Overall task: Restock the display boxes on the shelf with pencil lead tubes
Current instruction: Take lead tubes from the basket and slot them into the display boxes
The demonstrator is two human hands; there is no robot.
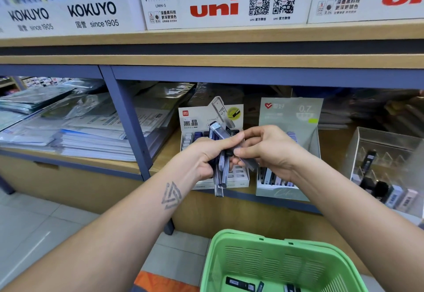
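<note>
The left hand (207,154) grips a bunch of pencil lead tubes (220,172), with its fingers curled round them; the tubes stick up above the hand and hang down below it, and some are clear and some are dark; the right hand (263,151) is just beside the left hand and pinches one tube (249,162) from the bunch between its thumb and fingers; both hands are held up in front of the lower shelf (160,154); right behind them on that shelf stands a white display box (241,178) with a tall card at the back that shows a picture of a tube and the letters HB; rows of small tubes sit inside it; just to its right stands a pale green display box (282,193) with a card that says 0.7, and it has tubes in it too; further right there is a clear plastic case (385,140) with dark and white things in it, but they are too blurry to name; on the left part of the shelf lie stacks of flat packs in clear wrap (75,129); on the shelf above stand white boxes marked KOKUYO (91,9) and uni (214,7); down low, near the person, there is a green basket (275,262), and a few more dark tubes (241,284) lie on its bottom; the floor (34,223) has pale tiles.
</note>
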